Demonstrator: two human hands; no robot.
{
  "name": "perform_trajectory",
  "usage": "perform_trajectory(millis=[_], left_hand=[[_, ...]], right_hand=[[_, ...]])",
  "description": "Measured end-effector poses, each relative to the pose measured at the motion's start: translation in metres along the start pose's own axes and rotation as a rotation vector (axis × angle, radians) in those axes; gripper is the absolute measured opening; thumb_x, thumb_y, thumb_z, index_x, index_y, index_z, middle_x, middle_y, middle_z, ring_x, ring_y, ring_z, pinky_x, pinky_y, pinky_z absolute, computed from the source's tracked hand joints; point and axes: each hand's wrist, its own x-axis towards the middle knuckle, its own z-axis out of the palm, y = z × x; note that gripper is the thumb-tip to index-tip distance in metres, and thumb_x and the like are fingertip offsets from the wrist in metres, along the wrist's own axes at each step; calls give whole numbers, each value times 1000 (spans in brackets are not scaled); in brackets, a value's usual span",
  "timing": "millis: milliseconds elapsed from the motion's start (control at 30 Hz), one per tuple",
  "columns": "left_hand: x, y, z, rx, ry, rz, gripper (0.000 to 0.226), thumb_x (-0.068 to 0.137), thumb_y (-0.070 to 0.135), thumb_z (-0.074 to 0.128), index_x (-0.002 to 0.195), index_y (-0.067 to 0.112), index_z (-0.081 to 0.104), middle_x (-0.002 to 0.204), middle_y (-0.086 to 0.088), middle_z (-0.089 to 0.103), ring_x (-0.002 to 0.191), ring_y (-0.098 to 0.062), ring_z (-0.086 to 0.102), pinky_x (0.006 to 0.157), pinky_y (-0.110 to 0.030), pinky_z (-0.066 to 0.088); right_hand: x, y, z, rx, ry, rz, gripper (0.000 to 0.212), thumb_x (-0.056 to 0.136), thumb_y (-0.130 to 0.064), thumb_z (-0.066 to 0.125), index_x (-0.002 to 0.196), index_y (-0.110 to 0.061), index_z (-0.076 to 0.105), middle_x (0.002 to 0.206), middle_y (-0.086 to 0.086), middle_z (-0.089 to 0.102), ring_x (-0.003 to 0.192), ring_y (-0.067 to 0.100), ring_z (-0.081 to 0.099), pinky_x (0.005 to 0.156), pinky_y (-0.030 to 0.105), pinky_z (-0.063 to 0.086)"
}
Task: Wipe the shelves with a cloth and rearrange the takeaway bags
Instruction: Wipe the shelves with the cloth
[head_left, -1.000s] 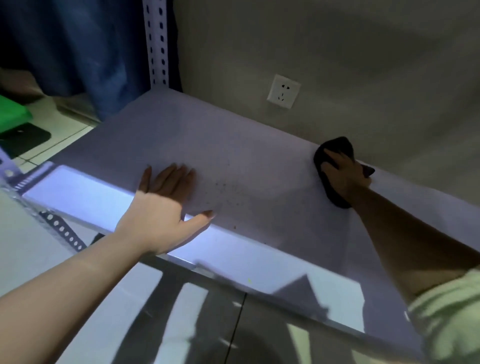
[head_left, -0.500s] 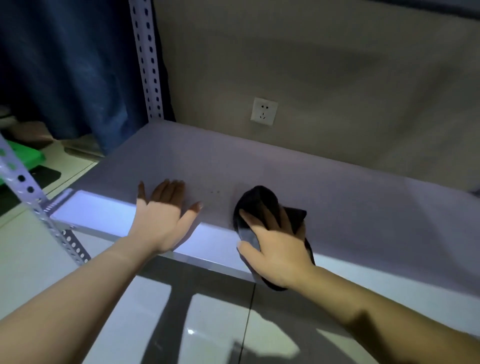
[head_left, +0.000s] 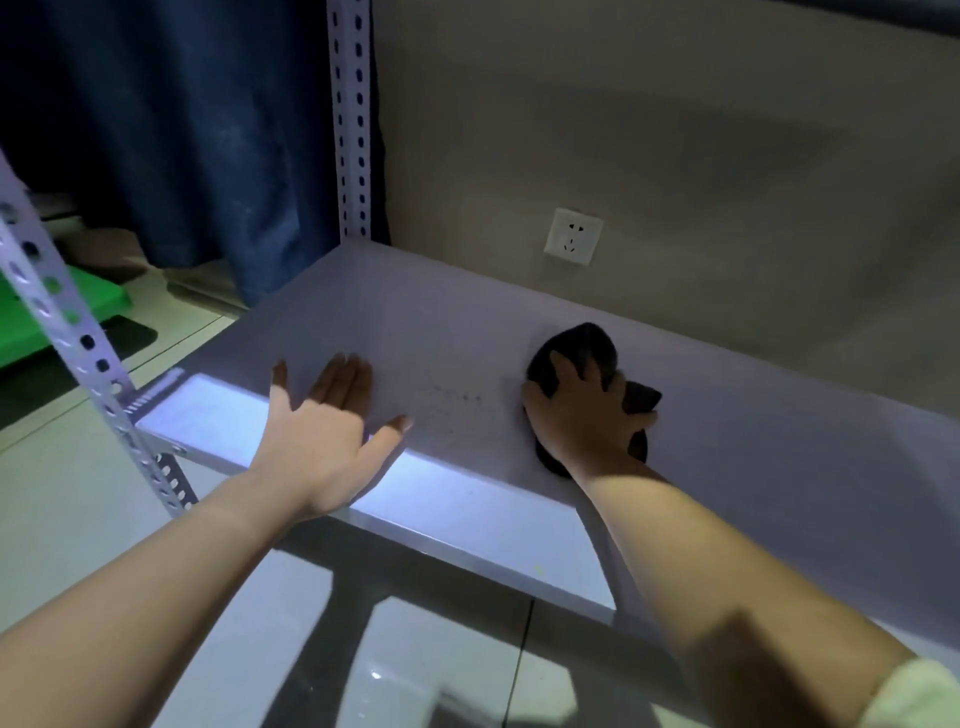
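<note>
A low white shelf (head_left: 753, 431) runs from left to right in front of me. My right hand (head_left: 584, 415) presses a dark cloth (head_left: 589, 343) flat against the middle of the shelf, fingers spread over it. My left hand (head_left: 324, 431) lies palm down on the shelf near its front edge, fingers apart, holding nothing. Small dark specks (head_left: 452, 400) dot the shelf between the two hands. No takeaway bags are in view.
Perforated metal uprights stand at the back left corner (head_left: 350, 130) and the front left corner (head_left: 78, 353). A wall socket (head_left: 573, 236) sits just above the shelf's back edge. A blue curtain (head_left: 182, 130) and a green object (head_left: 57, 312) are at the left. Tiled floor (head_left: 405, 649) lies below.
My right hand slid the cloth from the back right of the shelf to the front edge, then pushed it back toward the middle. My left hand stayed flat in place.
</note>
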Motion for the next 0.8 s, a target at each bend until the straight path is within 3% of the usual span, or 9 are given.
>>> perform_trajectory(millis=[100,267,400,500,633,700,800], left_hand=[[-1,-2,-1,-7,8,-23,92,81,69,-12,153,18,15,160,5,16,148,-11,6,114,-54,-15],[17,-33,-1,62,54,-133,109,68,74,-24,154,16,11,160,-1,15,148,-15,11,116,-51,-10],[18,-32,1,29,30,-160,108,68,75,-18,153,18,17,159,1,21,147,-15,14,117,-48,-7],[17,-34,5,-56,63,-176,107,71,78,-8,150,14,26,155,-2,32,144,-18,23,118,-47,0],[23,-36,13,-118,131,-152,103,74,79,14,142,6,41,144,-12,47,134,-28,40,115,-51,19],[24,-36,13,-107,121,-154,109,69,82,7,148,11,31,151,-8,38,139,-26,32,118,-46,15],[24,-38,9,-123,112,-185,112,65,82,0,151,15,20,155,-3,30,143,-21,24,120,-43,6]], right_hand=[[-17,-3,1,-10,-39,-29,61,90,-59,28,147,-46,12,160,-4,5,146,34,-3,106,71,3],[-65,22,-6,-101,-129,-473,63,82,-56,26,141,-56,4,159,-16,-4,146,18,-13,114,56,4],[-23,35,-13,-92,-130,-799,64,80,-56,35,141,-54,18,157,-17,16,146,17,7,111,49,20],[30,25,-12,-44,-104,-670,65,76,-64,24,140,-58,17,156,-16,17,145,20,14,110,47,21],[94,-11,0,-25,-11,-360,68,79,-63,8,144,-51,19,159,-9,13,146,23,10,110,62,14],[107,-30,8,-42,-33,-307,56,90,-56,14,146,-49,18,160,-7,10,147,27,5,109,67,8],[94,-52,8,-24,-83,-352,64,81,-60,7,144,-53,17,160,-8,8,147,28,2,110,67,4]])
